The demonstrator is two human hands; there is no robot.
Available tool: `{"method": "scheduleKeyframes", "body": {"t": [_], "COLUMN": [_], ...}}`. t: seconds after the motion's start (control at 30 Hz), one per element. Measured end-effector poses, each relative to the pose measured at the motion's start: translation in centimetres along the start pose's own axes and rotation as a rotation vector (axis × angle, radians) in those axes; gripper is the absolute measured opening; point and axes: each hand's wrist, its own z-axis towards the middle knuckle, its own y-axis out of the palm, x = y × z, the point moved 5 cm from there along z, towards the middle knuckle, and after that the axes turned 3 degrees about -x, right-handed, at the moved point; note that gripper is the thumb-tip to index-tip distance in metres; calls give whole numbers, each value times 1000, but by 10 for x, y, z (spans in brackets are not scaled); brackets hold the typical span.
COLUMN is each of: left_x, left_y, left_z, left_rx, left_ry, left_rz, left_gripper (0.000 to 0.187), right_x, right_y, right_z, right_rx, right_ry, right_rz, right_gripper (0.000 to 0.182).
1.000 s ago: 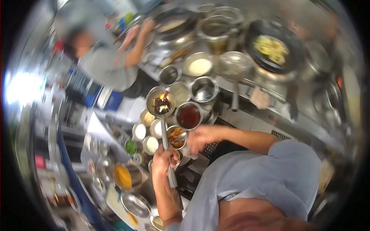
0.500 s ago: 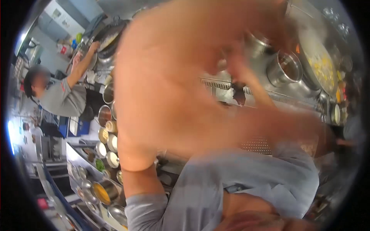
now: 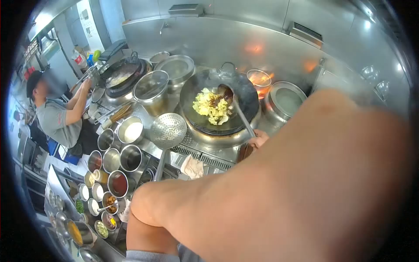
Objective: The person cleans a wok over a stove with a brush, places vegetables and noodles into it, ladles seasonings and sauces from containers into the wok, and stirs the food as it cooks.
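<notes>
My right hand (image 3: 260, 139) is closed round the handle of a ladle (image 3: 243, 118). The ladle's bowl rests in a black wok (image 3: 187, 89) against chopped yellow-green cabbage-like pieces (image 3: 205, 105) with dark brown sauce on them. My left forearm (image 3: 244, 187) crosses the foreground, bent at the elbow, very near the lens. Its hand end at the right is blurred, and no fingers show. A perforated strainer (image 3: 168, 131) lies left of the wok, its handle's end hidden behind the forearm.
Flames rise from a metal container (image 3: 259, 81) right of the wok. A covered pot (image 3: 286, 100) stands beside it. Several seasoning pots (image 3: 131, 157) line the left side. A cloth (image 3: 192, 167) hangs at the stove edge. A co-worker (image 3: 61, 113) stands at another wok (image 3: 120, 72).
The view has swung up and levelled, bringing the wok to the middle. My blurred arm, which covered the centre, now crosses the lower right. The co-worker's arms are lower.
</notes>
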Motion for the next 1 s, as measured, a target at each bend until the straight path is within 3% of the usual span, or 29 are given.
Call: {"method": "scheduleKeyframes", "body": {"t": [0.07,0.1,0.17,0.2,0.23,0.3,0.33,0.67,0.8,0.83,0.87,0.9,0.93,0.97,1.0], "left_x": [-5,-8,-2,0,1,13,9,22,21,25,4,-15,-15,-36,-54], "left_y": [-15,-21,-17,-14,2,-11,-17,-41,-68,-70,-98,-87,-73,-71,-70], "left_z": [-5,-6,-10,-10,0,-18,-11,-10,-14,-18,-8,-1,1,-10,-36], "left_rx": [-2,5,0,-1,1,-39,-60,-142,-238,-290,-348,-406,-449,-654,-744], "left_ry": [-5,9,38,52,59,42,37,35,-76,-157,-259,-337,-343,-406,-618], "left_rz": [16,30,34,32,21,-13,-4,11,75,32,-79,-215,-257,-241,-140], "left_gripper": [28,27,27,27,27,27,27,27,27,27,27,27,27,35,39], "right_x": [44,46,63,76,59,9,-4,-154,-212,-186,-125,-61,-42,-49,-50], "right_y": [-155,-153,-150,-134,-137,-101,-103,-205,-167,-139,-111,-98,-107,-133,-136], "right_z": [85,98,108,109,99,50,62,180,225,217,183,134,121,130,132], "right_rx": [-37,-37,124,34,46,-269,-282,-174,-229,-256,-277,-276,-250,-201,-167], "right_ry": [3,-22,234,283,283,487,481,113,-46,-17,81,192,191,135,121], "right_rz": [35,14,-159,207,191,914,920,282,121,121,128,126,98,44,0], "right_gripper": [44,44,45,41,41,41,41,39,40,40,40,40,41,41,39]}}
